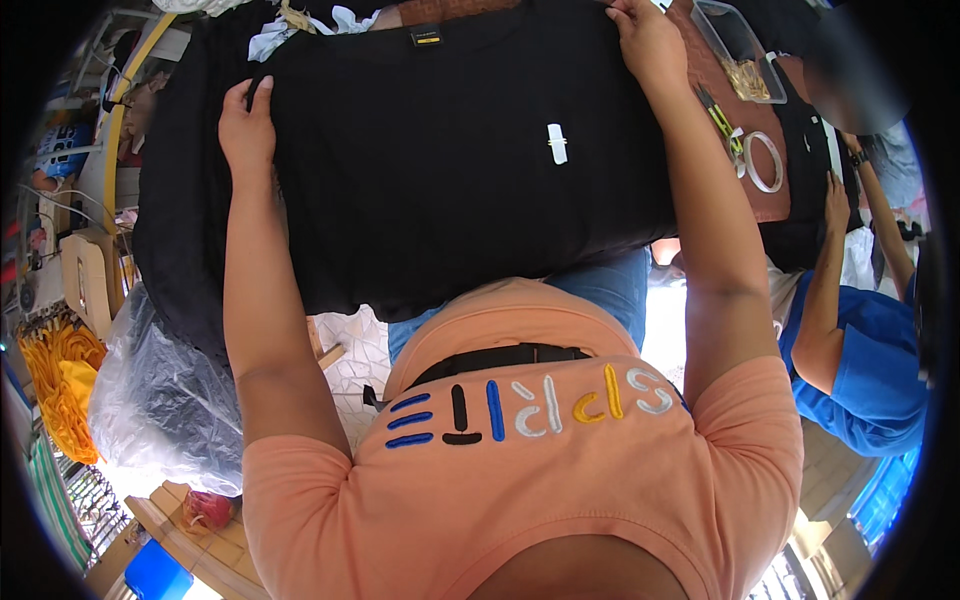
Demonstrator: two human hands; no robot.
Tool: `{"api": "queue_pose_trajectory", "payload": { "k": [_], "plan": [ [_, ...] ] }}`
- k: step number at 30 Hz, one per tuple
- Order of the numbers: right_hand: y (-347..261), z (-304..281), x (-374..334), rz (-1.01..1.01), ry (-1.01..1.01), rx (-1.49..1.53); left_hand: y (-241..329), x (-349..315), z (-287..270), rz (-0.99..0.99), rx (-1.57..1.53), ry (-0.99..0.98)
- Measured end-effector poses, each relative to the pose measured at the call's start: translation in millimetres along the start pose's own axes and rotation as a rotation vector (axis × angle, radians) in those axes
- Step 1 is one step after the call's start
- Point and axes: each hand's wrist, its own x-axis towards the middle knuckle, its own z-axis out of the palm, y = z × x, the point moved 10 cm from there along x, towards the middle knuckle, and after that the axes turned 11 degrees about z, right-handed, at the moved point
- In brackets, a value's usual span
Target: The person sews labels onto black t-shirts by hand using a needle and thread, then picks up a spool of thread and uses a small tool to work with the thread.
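Observation:
A black shirt [450, 160] is spread flat in front of me, with a small label [426, 37] at its neckline. My left hand [247, 125] is closed on the shirt's left edge, thumb and fingers pinching the cloth. Farther away, at the upper right corner, my right hand [648, 42] pinches the shirt between thumb and fingers; part of these fingertips is cut off by the picture's top. A small white strip [556, 144] lies on the black cloth, right of the middle. The shirt's lower part hangs over the near edge towards my lap.
To the right, a clear plastic box [745, 50] holds gold-coloured pieces. Nearer lie yellow-green snips [720, 122] and a white tape ring [764, 162] on a brown cloth. A co-worker in a blue shirt [865, 370] sits at the right. A plastic bag [165, 400] bulges at the left.

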Motion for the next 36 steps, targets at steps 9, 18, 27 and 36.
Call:
{"api": "queue_pose_trajectory", "payload": {
  "k": [9,18,27,36],
  "plan": [
    [27,21,-6,0.053,-0.074,-0.109,-16,-14,55,-0.028,0.221,-0.285],
    [-20,-42,-100,-0.241,-0.09,0.091,130,-76,29,0.313,-0.182,-0.253],
    [-6,-41,-169,-0.271,-0.155,0.044,246,-193,78,0.687,0.011,-0.673],
    [-2,-39,-170,-0.237,-0.171,0.07,239,-191,84,0.633,-0.058,-0.714]
  ]
}}
